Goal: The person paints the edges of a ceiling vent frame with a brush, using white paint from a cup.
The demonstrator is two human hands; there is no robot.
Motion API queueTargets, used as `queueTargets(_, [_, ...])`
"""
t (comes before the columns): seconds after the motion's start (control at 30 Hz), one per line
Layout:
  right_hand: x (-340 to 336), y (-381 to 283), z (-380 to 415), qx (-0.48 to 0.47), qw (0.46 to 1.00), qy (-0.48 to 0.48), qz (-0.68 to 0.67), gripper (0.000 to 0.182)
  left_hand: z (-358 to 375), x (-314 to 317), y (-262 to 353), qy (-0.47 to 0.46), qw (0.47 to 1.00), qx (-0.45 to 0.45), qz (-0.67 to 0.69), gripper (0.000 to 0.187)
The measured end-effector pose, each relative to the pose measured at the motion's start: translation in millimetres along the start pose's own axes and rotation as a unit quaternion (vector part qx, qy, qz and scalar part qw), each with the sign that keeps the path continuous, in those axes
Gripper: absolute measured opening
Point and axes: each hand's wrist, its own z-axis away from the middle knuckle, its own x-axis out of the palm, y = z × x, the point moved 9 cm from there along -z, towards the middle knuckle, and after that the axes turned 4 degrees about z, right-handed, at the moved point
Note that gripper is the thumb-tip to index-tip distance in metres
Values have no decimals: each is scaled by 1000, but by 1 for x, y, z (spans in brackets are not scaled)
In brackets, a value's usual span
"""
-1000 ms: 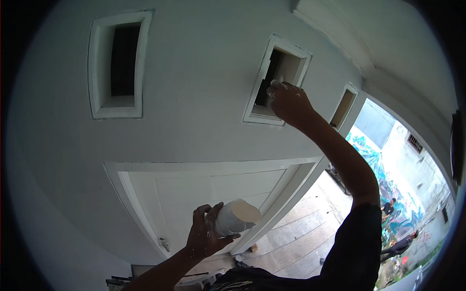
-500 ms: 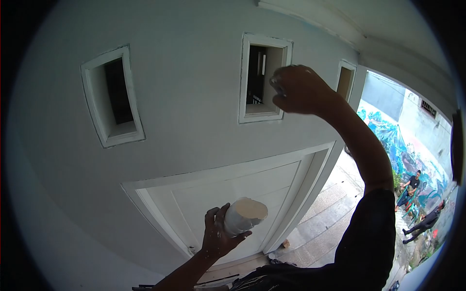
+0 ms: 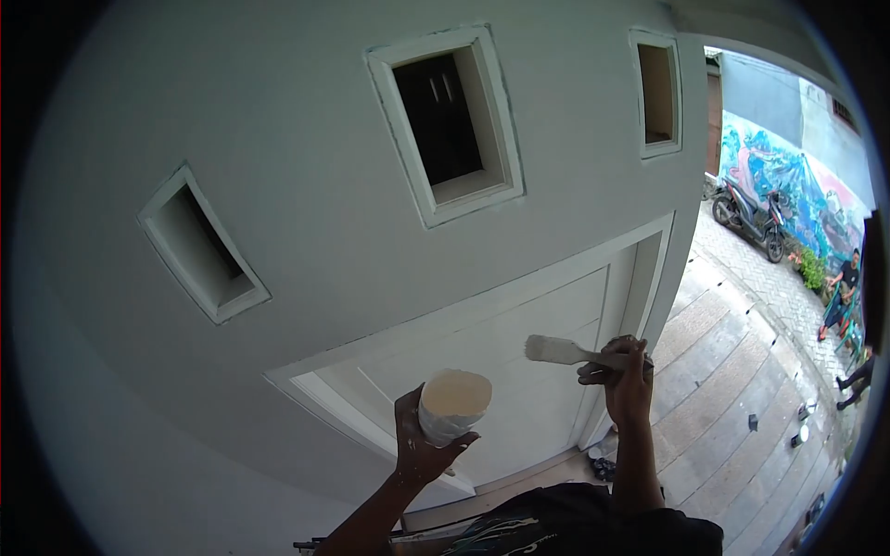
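Note:
My left hand (image 3: 419, 448) grips a white paint-smeared cup (image 3: 451, 406) filled with pale paint, held low in front of me. My right hand (image 3: 625, 382) holds a paintbrush (image 3: 564, 351) level, its white bristles pointing left towards the cup, a short gap away from it. Both hands are speckled with paint. Above them on the grey wall is a white-framed vent opening (image 3: 448, 124).
A white door (image 3: 519, 361) in its frame stands below the wall. Two more vent openings (image 3: 202, 245) (image 3: 656, 91) flank the middle one. At right, a paved lane holds a parked motorbike (image 3: 749, 217), a mural wall and other people (image 3: 840, 293).
My right hand came down from the middle vent opening to chest height beside the cup, and the brush now shows. The view swung downward and rightward.

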Motion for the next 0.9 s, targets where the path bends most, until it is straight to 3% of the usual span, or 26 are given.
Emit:
queueTargets(0.03, [-15, 19, 3, 61, 994, 79, -46, 59, -3, -3, 2, 7, 1000, -4, -3, 108])
queueTargets(0.07, [-17, 23, 2, 64, 993, 84, -56, 59, -5, -6, 4, 14, 1000, -9, -7, 107])
queueTargets(0.13, [-8, 38, 3, 131, 987, 27, -89, 62, -2, -10, -7, 24, 999, -20, -23, 106])
queueTargets(0.27, [1, 65, 0, 154, 982, -3, -105, 63, 0, -23, -31, 51, 997, -53, -36, 106])
queueTargets(0.37, [16, 72, -4, 163, 975, -18, -153, 52, 4, -28, -44, 65, 994, -63, -65, 107])
queueTargets(0.43, [25, 69, -9, 187, 980, -47, -59, 36, 4, -28, -47, 65, 993, -68, -72, 108])
queueTargets(0.57, [30, 75, -16, 202, 966, -76, -144, 32, 5, -23, -52, 41, 995, -63, -72, 109])
queueTargets(0.67, [30, 68, -27, 185, 968, -86, -146, 30, 2, -13, -43, 12, 996, -64, -67, 110])
queueTargets(0.8, [16, 33, -49, 85, 988, -105, -81, 21, -5, 12, -45, -21, 996, -60, -56, 112])
queueTargets(0.9, [1, -7, -61, 29, 996, -81, -33, 21, -17, 34, -41, -44, 997, -56, 29, 113])
